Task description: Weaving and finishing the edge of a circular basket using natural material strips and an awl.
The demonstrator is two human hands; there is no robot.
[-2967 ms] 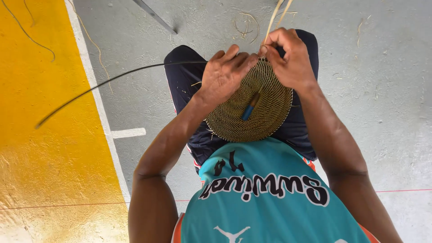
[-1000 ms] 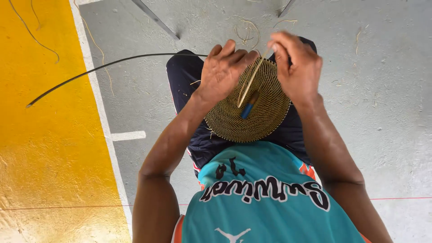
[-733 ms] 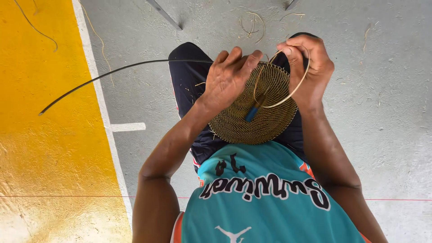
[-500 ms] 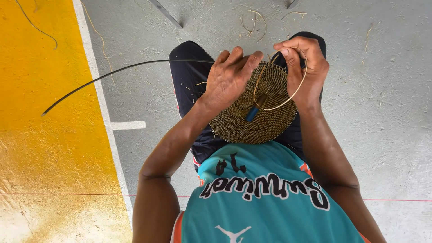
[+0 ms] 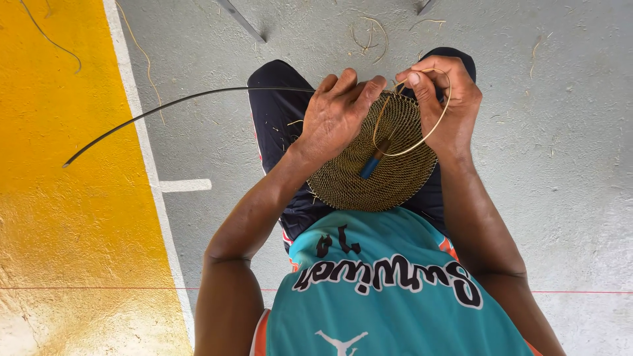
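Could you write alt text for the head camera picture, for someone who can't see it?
Seen from above, a person's left hand grips the rim of a round woven disc on their lap, while the right hand pulls a pale strand looped over it. A small blue-tipped tool lies on the disc, and a long dark strand trails left over the grey and yellow floor.

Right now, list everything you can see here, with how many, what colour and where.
woven disc: one, tan, on the lap, both hands at its upper rim
pale strand: one, straw-coloured, looped over the disc from the right hand
blue tool: one, lying on the disc
dark rod: one, black, curving left from the left hand
floor: grey, with a yellow area at left
jersey: one, teal
left hand: on the disc
right hand: pinching the strand
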